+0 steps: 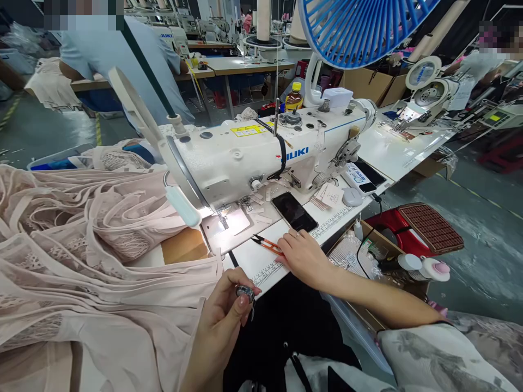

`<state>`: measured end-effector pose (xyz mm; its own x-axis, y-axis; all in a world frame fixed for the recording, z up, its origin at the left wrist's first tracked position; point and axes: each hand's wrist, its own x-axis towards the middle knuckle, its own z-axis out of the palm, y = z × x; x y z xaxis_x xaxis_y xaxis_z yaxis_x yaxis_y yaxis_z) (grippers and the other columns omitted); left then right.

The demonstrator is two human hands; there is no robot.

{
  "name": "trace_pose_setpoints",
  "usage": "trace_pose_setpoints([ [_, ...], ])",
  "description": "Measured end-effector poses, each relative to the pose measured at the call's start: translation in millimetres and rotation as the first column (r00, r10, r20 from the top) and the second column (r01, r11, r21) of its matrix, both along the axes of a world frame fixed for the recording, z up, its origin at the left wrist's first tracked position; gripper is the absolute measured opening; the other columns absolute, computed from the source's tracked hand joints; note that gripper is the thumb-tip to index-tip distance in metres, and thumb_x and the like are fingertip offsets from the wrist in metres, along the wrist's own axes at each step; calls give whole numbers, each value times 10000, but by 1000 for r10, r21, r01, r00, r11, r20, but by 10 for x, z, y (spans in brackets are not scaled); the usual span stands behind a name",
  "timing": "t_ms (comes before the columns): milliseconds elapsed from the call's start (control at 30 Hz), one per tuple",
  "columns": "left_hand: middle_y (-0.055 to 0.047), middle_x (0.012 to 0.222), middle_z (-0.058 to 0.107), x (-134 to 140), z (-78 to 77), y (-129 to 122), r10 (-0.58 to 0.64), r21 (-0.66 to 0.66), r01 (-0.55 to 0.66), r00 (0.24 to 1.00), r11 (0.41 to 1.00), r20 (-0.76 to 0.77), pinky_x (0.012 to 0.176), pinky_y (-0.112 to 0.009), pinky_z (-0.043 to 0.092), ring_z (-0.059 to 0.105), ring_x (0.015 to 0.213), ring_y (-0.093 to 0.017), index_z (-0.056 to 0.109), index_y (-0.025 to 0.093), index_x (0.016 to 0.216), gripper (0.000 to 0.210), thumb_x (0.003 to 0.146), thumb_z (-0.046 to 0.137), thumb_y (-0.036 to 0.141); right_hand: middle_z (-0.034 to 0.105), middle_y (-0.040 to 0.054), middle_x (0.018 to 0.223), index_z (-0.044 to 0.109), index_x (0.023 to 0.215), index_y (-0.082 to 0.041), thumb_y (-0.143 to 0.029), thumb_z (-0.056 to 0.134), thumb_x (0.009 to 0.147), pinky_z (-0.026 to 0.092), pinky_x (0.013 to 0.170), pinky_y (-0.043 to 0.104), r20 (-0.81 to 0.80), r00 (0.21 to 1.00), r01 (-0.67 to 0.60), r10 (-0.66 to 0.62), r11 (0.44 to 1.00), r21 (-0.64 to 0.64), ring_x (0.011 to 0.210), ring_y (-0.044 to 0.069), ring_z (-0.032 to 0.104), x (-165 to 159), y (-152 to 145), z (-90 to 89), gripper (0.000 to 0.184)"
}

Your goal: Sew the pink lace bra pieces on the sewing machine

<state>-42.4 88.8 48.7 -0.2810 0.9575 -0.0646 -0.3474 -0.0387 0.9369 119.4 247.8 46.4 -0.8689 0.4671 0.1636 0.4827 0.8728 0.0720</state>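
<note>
the left hand (223, 316) is lifted near the body, thumb and fingers pinched on a small round metal bobbin case (245, 293), which sits just off the near edge of the table. the right hand (304, 256) lies flat on the white table (392, 152), fingers loosely spread and closed on nothing, its fingertips touching the handles of the orange thread snips (267, 244). the two hands are apart, the right one farther and to the right. the snips lie just left of the right hand, their long axis running left and slightly far, dark tips toward the needle plate, so the right hand is plainly the nearer one. just beyond the hand lies a black phone (295, 211), and behind it stands the white juki sewing machine (269, 149). pale pink lace fabric (81, 245) is heaped at the left. a blue fan (359, 30) hangs above, and another person's light blue shirt (122, 60) shows far left.
</note>
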Motion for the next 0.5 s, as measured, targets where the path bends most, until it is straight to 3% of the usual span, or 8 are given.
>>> trace_pose_setpoints([
  [100, -15, 860, 603, 2, 2, -7, 6, -5, -6, 1000, 1000, 0, 512, -166, 380, 438, 593, -67, 688, 225, 913, 179, 933, 685, 403, 670, 201, 1104, 649, 1106, -80, -525, 648, 931, 464, 811, 411, -108, 972, 209, -208, 978, -8, 1010, 323, 582, 59, 161, -54, 478],
  [167, -14, 860, 603, 4, -5, -7, -3, -6, 3, 1000, 1000, 4, 513, -165, 377, 437, 598, -68, 685, 227, 918, 176, 935, 683, 401, 596, 288, 1304, 582, 1270, -17, -564, 654, 913, 468, 896, 464, -164, 907, 390, -387, 921, -18, 1167, 390, 542, 90, 325, -84, 657],
  [233, -16, 862, 603, 6, -19, -1, -19, -13, 19, 1000, 1000, 10, 517, -166, 375, 433, 601, -68, 681, 223, 926, 176, 939, 679, 398, 550, 333, 1372, 475, 1396, 42, -538, 661, 909, 461, 936, 508, -140, 853, 499, -502, 864, -59, 1231, 431, 513, 106, 453, -132, 779],
  [367, -24, 876, 602, -3, -39, 5, -38, -16, 38, 999, 999, 0, 528, -176, 381, 434, 605, -70, 675, 213, 933, 179, 944, 672, 392, 663, 299, 1195, 362, 1476, 81, -411, 672, 862, 470, 929, 514, -91, 834, 526, -544, 835, -164, 1136, 419, 574, 102, 552, -264, 845],
  [500, -30, 868, 601, -5, -36, 6, -19, -22, 19, 1000, 1000, 0, 517, -186, 373, 428, 594, -73, 674, 202, 921, 207, 933, 682, 408, 673, 276, 1170, 379, 1443, 66, -376, 652, 813, 446, 990, 547, -279, 814, 467, -509, 860, -209, 1103, 411, 595, 32, 629, -369, 816],
])
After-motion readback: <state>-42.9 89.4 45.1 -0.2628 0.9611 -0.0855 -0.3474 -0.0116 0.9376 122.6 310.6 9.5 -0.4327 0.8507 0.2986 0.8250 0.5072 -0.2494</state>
